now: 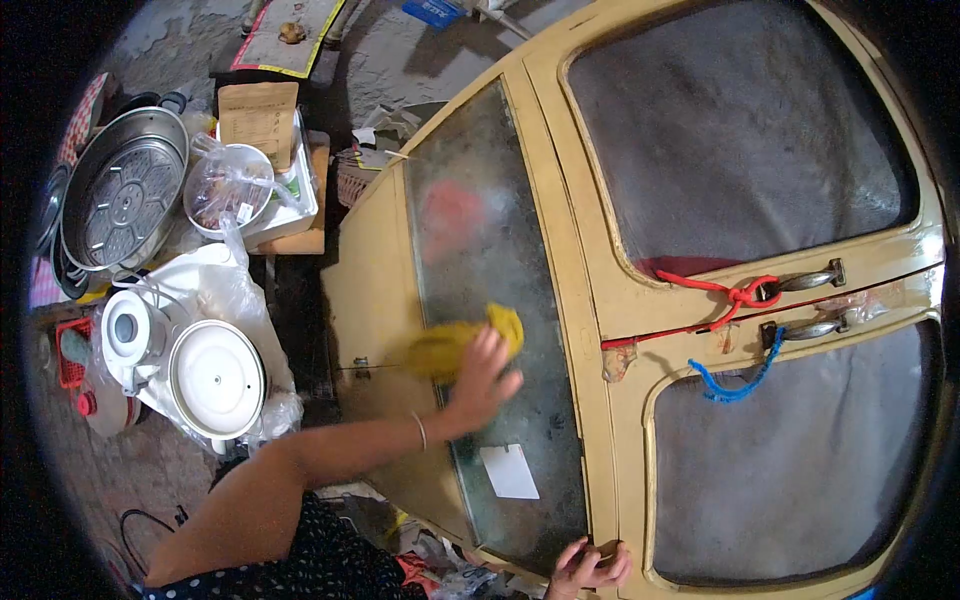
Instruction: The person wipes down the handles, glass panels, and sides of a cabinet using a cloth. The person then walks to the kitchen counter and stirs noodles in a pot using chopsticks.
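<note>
No text can be read; the print on the brown packet (256, 118) and blue box (432, 11) is too small.

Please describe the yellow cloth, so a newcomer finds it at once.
Find the beige cabinet. Beside its two doors is a narrow glass panel. Over it, the left hand holds the yellow cloth, bunched unlike the flat white card nearby.

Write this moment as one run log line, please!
left hand: holding yellow cloth over glass panel | right hand: at cabinet frame | yellow cloth: partly blurred
</note>
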`<state>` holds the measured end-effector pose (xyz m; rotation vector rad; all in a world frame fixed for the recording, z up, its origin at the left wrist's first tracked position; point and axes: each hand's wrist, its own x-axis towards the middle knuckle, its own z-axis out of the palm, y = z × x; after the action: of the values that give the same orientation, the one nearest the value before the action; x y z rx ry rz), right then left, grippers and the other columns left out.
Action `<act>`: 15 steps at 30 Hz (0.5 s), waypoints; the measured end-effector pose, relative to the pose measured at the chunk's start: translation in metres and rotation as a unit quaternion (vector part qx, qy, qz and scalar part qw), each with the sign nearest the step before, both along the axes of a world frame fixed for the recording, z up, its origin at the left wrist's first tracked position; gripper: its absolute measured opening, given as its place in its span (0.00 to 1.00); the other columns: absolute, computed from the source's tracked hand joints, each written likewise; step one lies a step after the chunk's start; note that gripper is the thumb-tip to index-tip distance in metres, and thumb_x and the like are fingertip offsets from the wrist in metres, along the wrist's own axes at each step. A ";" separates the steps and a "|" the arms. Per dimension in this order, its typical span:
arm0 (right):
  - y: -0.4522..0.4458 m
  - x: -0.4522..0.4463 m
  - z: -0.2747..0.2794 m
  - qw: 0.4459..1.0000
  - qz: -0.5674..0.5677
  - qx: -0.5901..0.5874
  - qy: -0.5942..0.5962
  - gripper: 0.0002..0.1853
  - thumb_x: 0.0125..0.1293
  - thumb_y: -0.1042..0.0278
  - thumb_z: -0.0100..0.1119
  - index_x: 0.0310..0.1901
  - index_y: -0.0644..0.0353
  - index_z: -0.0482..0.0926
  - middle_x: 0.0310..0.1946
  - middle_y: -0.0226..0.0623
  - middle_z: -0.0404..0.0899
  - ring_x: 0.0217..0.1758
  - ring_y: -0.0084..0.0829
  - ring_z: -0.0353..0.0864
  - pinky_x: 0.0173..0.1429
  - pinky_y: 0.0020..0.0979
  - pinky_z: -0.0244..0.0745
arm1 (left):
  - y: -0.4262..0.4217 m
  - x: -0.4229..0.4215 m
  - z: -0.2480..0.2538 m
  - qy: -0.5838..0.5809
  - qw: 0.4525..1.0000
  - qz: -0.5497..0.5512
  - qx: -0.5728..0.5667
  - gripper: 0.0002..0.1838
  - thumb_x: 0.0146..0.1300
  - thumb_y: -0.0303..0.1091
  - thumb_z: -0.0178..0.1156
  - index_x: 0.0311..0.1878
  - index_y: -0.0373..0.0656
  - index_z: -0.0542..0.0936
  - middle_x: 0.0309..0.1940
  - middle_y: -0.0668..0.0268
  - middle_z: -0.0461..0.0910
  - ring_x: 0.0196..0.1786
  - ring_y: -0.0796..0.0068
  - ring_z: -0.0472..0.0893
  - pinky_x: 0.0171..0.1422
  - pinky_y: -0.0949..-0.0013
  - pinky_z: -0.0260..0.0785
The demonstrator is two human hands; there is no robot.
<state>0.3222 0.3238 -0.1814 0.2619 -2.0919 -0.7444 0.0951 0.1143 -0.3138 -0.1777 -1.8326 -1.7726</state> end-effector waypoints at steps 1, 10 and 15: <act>-0.001 -0.002 0.000 1.000 0.002 0.000 0.001 0.10 0.53 0.70 0.66 0.30 0.61 0.74 0.50 0.57 0.69 0.54 0.56 0.65 0.50 0.53 0.67 | 0.011 0.014 -0.006 0.017 0.999 0.007 -0.034 0.28 0.65 0.40 0.50 0.60 0.26 0.64 0.65 0.39 0.57 0.71 0.42 0.55 0.75 0.50 0.42; 0.006 0.005 -0.006 0.999 -0.040 0.011 -0.010 0.11 0.55 0.63 0.61 0.26 0.60 0.71 0.52 0.54 0.69 0.55 0.53 0.64 0.56 0.53 0.64 | -0.027 -0.062 0.014 -0.028 0.998 0.041 -0.046 0.25 0.68 0.34 0.47 0.62 0.23 0.62 0.69 0.38 0.50 0.73 0.39 0.49 0.76 0.50 0.42; 0.009 0.001 -0.006 0.998 0.049 -0.033 -0.017 0.13 0.54 0.69 0.66 0.32 0.60 0.69 0.53 0.62 0.65 0.56 0.58 0.62 0.52 0.58 0.64 | -0.089 -0.220 -0.012 -0.055 0.993 0.107 0.014 0.31 0.73 0.47 0.38 0.68 0.29 0.58 0.71 0.44 0.50 0.75 0.52 0.47 0.78 0.57 0.37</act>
<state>0.3228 0.3326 -0.1876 0.3404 -2.1153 -0.6159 -0.1252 0.0255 -0.3261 0.1260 -1.8250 -1.6858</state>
